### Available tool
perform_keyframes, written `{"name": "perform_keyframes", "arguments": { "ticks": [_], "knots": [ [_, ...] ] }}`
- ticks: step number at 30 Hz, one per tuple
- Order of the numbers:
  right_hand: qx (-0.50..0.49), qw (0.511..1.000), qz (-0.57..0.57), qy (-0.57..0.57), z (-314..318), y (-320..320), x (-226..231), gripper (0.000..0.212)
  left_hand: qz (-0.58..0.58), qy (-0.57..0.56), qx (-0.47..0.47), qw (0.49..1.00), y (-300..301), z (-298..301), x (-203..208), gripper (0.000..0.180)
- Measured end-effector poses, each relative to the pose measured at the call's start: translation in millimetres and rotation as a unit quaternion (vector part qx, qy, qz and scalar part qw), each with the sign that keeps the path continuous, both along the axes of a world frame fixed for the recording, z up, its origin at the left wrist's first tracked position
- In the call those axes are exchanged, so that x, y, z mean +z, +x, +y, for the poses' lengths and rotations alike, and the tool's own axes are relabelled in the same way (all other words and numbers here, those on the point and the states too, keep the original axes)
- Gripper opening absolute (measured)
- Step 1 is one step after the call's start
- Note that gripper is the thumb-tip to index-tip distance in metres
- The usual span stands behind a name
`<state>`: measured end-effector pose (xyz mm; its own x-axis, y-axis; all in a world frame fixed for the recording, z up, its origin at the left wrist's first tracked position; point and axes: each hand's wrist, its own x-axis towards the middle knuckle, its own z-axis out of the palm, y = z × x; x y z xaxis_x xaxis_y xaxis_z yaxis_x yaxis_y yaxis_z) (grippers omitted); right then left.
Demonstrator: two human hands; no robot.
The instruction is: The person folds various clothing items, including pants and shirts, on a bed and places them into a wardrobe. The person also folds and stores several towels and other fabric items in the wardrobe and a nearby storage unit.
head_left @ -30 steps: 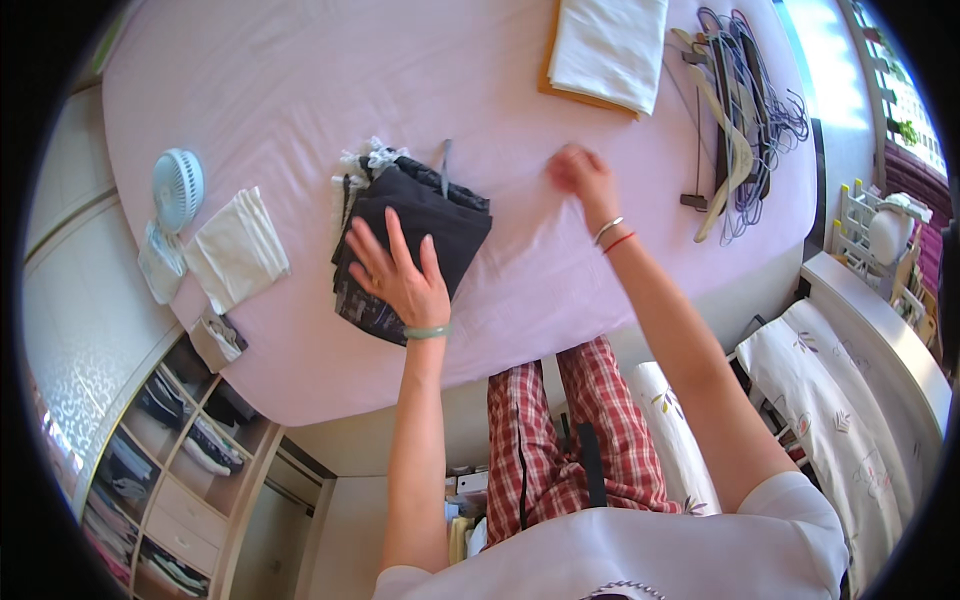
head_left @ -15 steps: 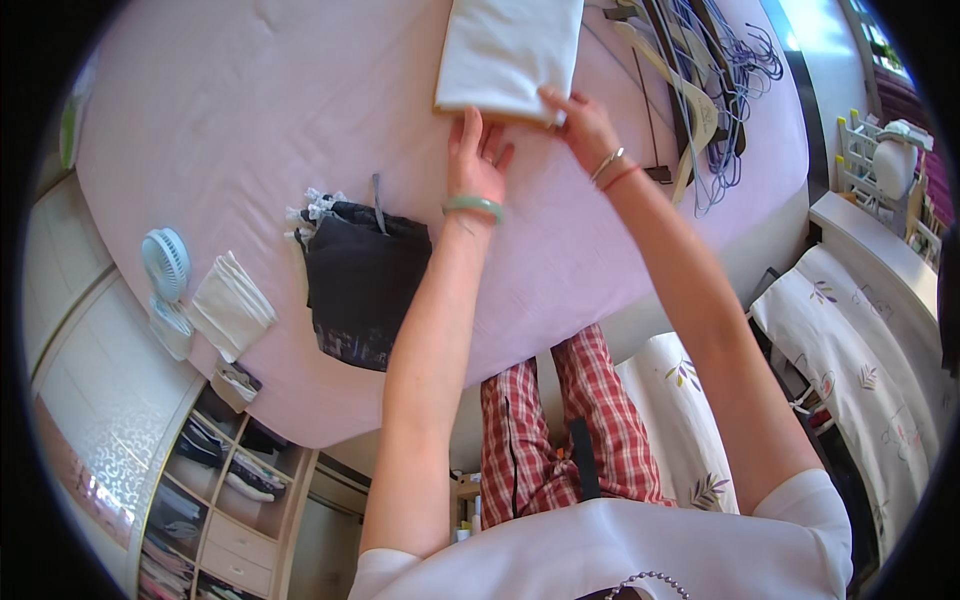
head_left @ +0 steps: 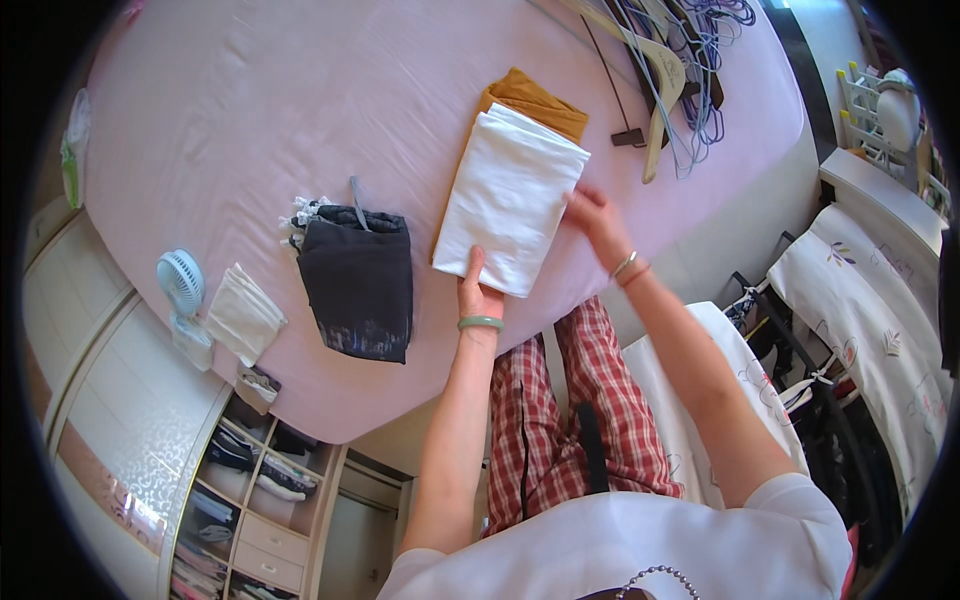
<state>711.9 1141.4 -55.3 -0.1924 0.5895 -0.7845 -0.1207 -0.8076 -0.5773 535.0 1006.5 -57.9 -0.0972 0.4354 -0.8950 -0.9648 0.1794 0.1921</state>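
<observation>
My left hand [head_left: 482, 292] grips the near end of a folded white garment [head_left: 515, 200], its thumb on top and its fingers hidden underneath. A folded mustard-coloured garment [head_left: 535, 98] lies under the white one and shows past its far end and along its left edge. At the right edge of the white garment is my right hand [head_left: 600, 225], slightly blurred, with its fingers loosely bent and apart. Left of my left hand, a folded black garment [head_left: 355, 285] rests on the pink bedsheet [head_left: 250, 120], with white ties or trim at its far left corner.
Several hangers [head_left: 665, 85] lie heaped at the far right of the bed. Folded white cloths [head_left: 245, 312] and a pale blue fan [head_left: 181, 282] sit near its left edge. Open shelves [head_left: 245, 470] stand below left; a flower-patterned cover [head_left: 860, 300] hangs at right.
The white and mustard garments have come nearer to me, with my left hand now gripping their near end. My right hand has left the near corner for the right edge.
</observation>
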Motion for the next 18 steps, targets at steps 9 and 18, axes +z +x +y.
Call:
{"name": "perform_keyframes", "arguments": {
  "ticks": [9, 18],
  "knots": [
    [0.033, 0.981, 0.192, -0.001, 94, -20, 8, 0.065, -0.033, -0.004, -0.042, 0.999, -15, 9, 9, 0.061],
    [0.004, 0.988, 0.154, 0.017, 64, -31, 20, 0.061, 0.0, -0.026, -0.052, 0.998, -16, 12, 24, 0.055]
  ]
}}
